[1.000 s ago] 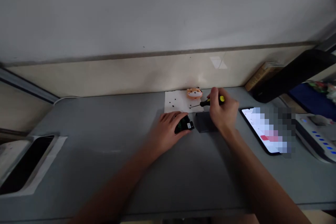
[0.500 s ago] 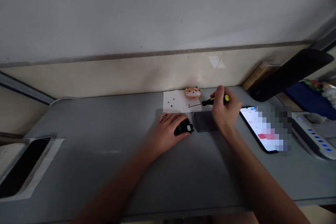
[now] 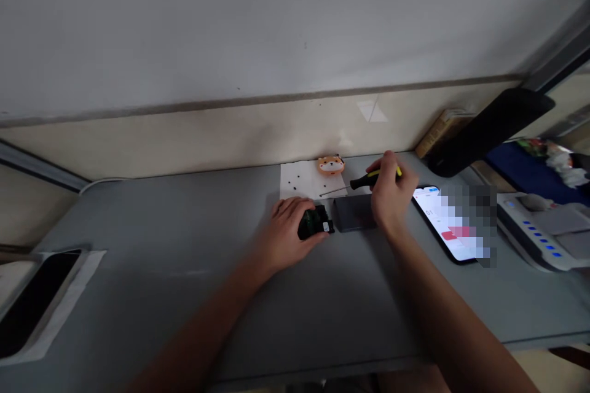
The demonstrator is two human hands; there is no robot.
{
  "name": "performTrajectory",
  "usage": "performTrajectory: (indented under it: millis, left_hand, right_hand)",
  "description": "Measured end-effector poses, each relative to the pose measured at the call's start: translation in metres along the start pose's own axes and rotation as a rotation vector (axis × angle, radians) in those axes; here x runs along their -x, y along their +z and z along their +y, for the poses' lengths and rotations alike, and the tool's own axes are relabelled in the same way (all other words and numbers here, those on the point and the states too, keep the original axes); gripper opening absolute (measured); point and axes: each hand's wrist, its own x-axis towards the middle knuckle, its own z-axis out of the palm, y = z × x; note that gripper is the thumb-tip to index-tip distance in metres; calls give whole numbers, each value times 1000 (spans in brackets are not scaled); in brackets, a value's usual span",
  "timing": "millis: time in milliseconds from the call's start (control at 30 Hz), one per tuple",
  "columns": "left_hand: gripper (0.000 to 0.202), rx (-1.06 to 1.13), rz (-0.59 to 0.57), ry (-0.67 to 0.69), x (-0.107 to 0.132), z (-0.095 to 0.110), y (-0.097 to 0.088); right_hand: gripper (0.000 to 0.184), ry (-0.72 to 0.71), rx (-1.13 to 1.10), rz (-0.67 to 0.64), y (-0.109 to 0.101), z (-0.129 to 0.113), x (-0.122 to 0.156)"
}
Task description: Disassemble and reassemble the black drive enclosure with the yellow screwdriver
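1. The left hand (image 3: 286,228) lies on the grey desk (image 3: 184,245), fingers curled over a small black module (image 3: 316,223) with a green board showing. The module sits on the desk surface at the hand's 3 o'clock side, held in place by the fingertips.
2. The right hand (image 3: 389,199) is closed around the black-and-yellow handle of a screwdriver (image 3: 364,180). The thin shaft runs out toward 9 o'clock, tip over the white paper sheet (image 3: 299,179).
3. A dark grey flat case (image 3: 353,214) lies on the desk just beside the module, at its 3 o'clock, partly under the right hand.
4. The paper sheet lies at 12 o'clock from the module, against the back wall. Several small dark specks, apparently screws (image 3: 292,182), rest on it; their exact type cannot be told.
5. A small orange animal-shaped object (image 3: 330,165) sits at the paper's far right corner.
6. A lit phone (image 3: 442,221) lies face up at 3 o'clock from the right hand, near but apart from it; its screen is partly obscured.
7. A grey device with blue lights (image 3: 539,233) stands at 3 o'clock from the phone.
8. A black-framed recess (image 3: 27,301) sits in the desk well apart at 8 o'clock.
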Motion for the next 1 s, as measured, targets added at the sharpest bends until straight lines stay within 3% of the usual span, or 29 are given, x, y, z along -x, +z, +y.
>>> performTrajectory:
  millis: [167,567,667,1000]
  left_hand:
    - [16,21,165,-69,-1,2,-2]
    - [15,-41,182,-85,-4,-5,-4]
    - [6,-40,168,-87,-3,-5,-5]
    - [8,-51,266,28,-3,-5,-5]
  right_hand:
    - [50,28,-35,-128,4,-4,7]
    - [44,9,-57,-194,3,-11,10]
    - [44,12,-61,-194,3,-11,10]
    - [49,-7,-121,-166,3,-9,9]
